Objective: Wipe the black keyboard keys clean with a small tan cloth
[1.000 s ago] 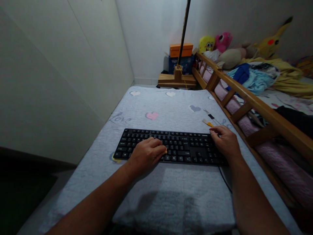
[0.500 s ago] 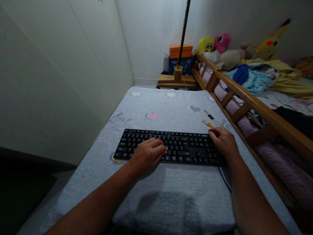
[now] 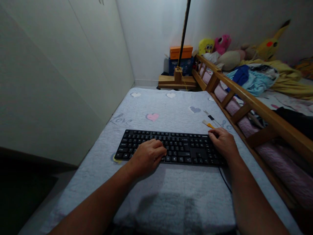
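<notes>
A black computer keyboard [image 3: 182, 147] lies flat across the bed-like padded surface before me, its cable trailing from the near right side. My left hand [image 3: 151, 151] rests over the left-middle keys with its fingers curled in and pressed together. Whatever sits at those fingertips, if anything, is too small or hidden to name. At the keyboard's right end, my right hand [image 3: 222, 142] grips the edge, with the thumb toward the far corner and the fingers around the side. Just beyond that hand lie a small brush with a yellow handle [image 3: 208, 124] and a thin tool with a black piece [image 3: 210, 117].
A pale quilted cover [image 3: 168, 107] printed with hearts lies under the keyboard. Along the right runs a wooden bed rail [image 3: 259, 104], with clothes and plush toys behind it. A tall white cabinet [image 3: 61, 65] borders the left. Boxes [image 3: 181, 52] and a wooden pole base [image 3: 177, 79] stand at the far end.
</notes>
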Tool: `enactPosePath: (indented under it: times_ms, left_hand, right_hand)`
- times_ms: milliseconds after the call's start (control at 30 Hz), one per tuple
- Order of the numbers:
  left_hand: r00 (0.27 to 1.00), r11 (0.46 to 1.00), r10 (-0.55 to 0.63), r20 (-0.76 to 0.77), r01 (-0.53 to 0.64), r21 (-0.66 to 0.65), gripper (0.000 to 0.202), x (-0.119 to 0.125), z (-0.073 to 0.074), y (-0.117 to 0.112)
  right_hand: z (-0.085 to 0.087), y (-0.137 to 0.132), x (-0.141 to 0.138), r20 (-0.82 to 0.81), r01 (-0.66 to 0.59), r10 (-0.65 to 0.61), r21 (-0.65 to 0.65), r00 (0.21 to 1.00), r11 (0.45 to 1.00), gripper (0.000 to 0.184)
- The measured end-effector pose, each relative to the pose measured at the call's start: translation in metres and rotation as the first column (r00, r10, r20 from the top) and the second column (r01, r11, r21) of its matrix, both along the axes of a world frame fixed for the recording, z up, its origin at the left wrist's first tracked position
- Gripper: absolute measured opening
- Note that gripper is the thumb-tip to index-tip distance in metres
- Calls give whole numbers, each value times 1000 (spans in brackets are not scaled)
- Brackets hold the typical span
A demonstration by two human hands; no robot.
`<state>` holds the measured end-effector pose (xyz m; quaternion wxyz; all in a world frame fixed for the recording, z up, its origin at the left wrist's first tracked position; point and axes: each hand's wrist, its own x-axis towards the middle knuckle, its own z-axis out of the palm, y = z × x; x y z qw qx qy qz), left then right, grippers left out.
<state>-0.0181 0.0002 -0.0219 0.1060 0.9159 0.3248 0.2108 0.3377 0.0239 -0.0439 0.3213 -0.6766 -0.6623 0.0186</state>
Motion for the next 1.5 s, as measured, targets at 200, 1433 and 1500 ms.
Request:
enactPosePath:
  times_ms: [200,1433,1500]
  left_hand:
    - [999,999,-16,-33,15,-35,20,-11,6,4]
    - [999,998,29,-45,-26,65,18,7,-1,0]
    - [999,998,20,-48,-17,64,19,4,0,1]
  right_hand:
    - [-1,1,1,12,-7,7,-19,1000,1000,22]
    - [-1,1,1,26,-11,11,-33,1000,999,22]
    - [0,1,0,28,-11,12,-36,1000,999,21]
